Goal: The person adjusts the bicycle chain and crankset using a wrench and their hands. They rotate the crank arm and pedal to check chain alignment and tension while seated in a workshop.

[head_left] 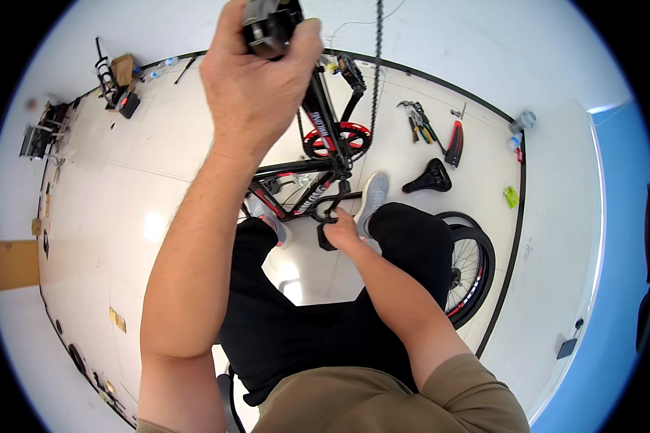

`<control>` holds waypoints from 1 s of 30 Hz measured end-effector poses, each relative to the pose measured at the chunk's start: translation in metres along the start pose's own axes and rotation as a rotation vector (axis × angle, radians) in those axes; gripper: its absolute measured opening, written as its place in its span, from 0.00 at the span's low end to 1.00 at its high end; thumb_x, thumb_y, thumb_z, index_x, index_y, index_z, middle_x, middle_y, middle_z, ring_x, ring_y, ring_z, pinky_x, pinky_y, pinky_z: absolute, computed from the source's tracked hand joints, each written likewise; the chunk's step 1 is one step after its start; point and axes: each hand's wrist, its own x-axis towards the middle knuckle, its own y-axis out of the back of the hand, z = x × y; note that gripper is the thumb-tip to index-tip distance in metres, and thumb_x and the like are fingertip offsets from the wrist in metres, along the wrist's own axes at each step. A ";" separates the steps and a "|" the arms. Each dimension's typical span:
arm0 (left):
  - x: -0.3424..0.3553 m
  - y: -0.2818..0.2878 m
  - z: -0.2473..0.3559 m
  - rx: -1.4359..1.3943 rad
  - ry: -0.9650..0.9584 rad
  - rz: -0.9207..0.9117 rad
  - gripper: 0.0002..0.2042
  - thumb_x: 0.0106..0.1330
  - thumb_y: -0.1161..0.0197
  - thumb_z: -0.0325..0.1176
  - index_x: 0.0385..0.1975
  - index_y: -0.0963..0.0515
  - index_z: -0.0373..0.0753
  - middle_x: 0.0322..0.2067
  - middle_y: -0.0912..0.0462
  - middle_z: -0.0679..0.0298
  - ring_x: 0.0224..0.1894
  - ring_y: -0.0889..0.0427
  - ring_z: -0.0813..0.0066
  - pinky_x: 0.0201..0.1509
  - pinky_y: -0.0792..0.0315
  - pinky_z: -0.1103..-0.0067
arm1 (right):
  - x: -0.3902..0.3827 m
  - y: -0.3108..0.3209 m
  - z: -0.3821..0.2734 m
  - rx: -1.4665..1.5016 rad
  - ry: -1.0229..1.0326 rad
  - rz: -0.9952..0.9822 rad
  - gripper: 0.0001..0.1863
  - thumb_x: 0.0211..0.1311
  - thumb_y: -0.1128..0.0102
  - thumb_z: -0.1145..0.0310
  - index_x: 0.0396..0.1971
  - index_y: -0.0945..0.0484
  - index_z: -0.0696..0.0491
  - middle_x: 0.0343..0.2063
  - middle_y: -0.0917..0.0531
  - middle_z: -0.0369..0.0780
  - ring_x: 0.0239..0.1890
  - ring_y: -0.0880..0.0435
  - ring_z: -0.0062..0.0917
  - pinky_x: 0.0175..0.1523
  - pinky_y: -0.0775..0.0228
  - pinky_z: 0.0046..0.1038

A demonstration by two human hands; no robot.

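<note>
A black bicycle frame (323, 115) with red and white markings stands between my legs. My left hand (249, 86) is raised to the top of the view, its fingers wrapped round a black, shiny part (269, 35) at the frame's raised end; blur hides its exact kind. Low down, between my shoes, my right hand (344, 231) is closed at a black pedal (326, 237), partly covering it. A red and black chainring (357, 138) sits between the hands, with another pedal (350, 72) beyond it. The chain (378, 65) hangs at the right of the frame.
On the floor to the right lie pliers and other hand tools (420, 123), a red-handled saw (455, 141), a black saddle (430, 178) and a wheel (477, 281). A bicycle fork (107, 79) and cardboard box (125, 68) are at the far left.
</note>
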 end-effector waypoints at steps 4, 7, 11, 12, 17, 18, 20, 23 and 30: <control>-0.004 0.009 -0.004 0.109 -0.024 -0.004 0.18 0.67 0.30 0.29 0.54 0.23 0.34 0.25 0.28 0.77 0.28 0.32 0.92 0.34 0.35 0.91 | -0.010 -0.004 -0.012 0.187 -0.013 -0.106 0.25 0.48 0.44 0.74 0.51 0.20 0.55 0.40 0.14 0.53 0.46 0.15 0.46 0.53 0.24 0.35; -0.003 0.002 0.002 0.104 -0.005 0.021 0.18 0.67 0.30 0.29 0.55 0.23 0.35 0.26 0.27 0.76 0.29 0.31 0.91 0.35 0.34 0.91 | -0.015 0.002 -0.021 0.155 0.011 -0.181 0.36 0.46 0.40 0.72 0.62 0.26 0.62 0.46 0.16 0.54 0.47 0.15 0.40 0.52 0.24 0.31; -0.005 0.005 0.000 0.128 0.025 -0.002 0.17 0.67 0.30 0.30 0.54 0.23 0.35 0.28 0.26 0.75 0.29 0.31 0.90 0.35 0.35 0.89 | -0.019 -0.014 -0.021 0.186 0.066 -0.202 0.35 0.46 0.38 0.72 0.61 0.25 0.61 0.53 0.18 0.53 0.51 0.17 0.38 0.55 0.25 0.29; -0.003 0.008 -0.004 0.151 0.002 0.001 0.18 0.64 0.30 0.32 0.53 0.23 0.40 0.26 0.22 0.72 0.26 0.27 0.90 0.31 0.30 0.88 | -0.021 -0.014 -0.026 0.217 0.066 -0.231 0.35 0.46 0.37 0.72 0.61 0.25 0.61 0.53 0.18 0.52 0.50 0.17 0.38 0.55 0.25 0.29; -0.003 0.006 0.002 0.142 0.026 -0.019 0.19 0.64 0.30 0.32 0.54 0.24 0.39 0.26 0.23 0.73 0.27 0.26 0.89 0.32 0.30 0.88 | -0.030 -0.008 -0.042 0.366 0.026 -0.379 0.35 0.48 0.37 0.74 0.62 0.26 0.61 0.53 0.19 0.49 0.56 0.20 0.36 0.61 0.28 0.30; -0.002 0.007 0.002 0.152 0.026 -0.023 0.19 0.64 0.29 0.32 0.54 0.24 0.39 0.26 0.23 0.73 0.27 0.26 0.89 0.32 0.30 0.88 | -0.031 -0.009 -0.046 0.406 0.004 -0.394 0.35 0.49 0.37 0.74 0.62 0.26 0.61 0.51 0.18 0.48 0.54 0.19 0.34 0.59 0.26 0.29; -0.001 0.007 0.001 0.122 0.025 -0.023 0.19 0.64 0.29 0.32 0.54 0.24 0.39 0.26 0.23 0.73 0.28 0.27 0.90 0.33 0.30 0.88 | -0.034 -0.008 -0.051 0.486 -0.040 -0.423 0.34 0.50 0.36 0.74 0.63 0.27 0.60 0.48 0.18 0.46 0.51 0.18 0.31 0.54 0.23 0.29; -0.001 0.008 -0.001 0.103 0.032 -0.016 0.19 0.64 0.29 0.31 0.54 0.24 0.39 0.25 0.23 0.73 0.27 0.27 0.90 0.32 0.31 0.89 | -0.045 0.007 -0.069 0.668 -0.041 -0.551 0.32 0.55 0.35 0.74 0.63 0.27 0.59 0.45 0.18 0.42 0.46 0.16 0.27 0.47 0.20 0.29; -0.002 0.005 -0.005 0.046 -0.024 0.007 0.17 0.64 0.30 0.27 0.52 0.23 0.36 0.27 0.22 0.74 0.27 0.27 0.91 0.31 0.32 0.89 | -0.051 0.033 -0.088 0.924 -0.066 -0.724 0.26 0.62 0.33 0.69 0.60 0.25 0.56 0.45 0.16 0.39 0.43 0.15 0.24 0.43 0.18 0.29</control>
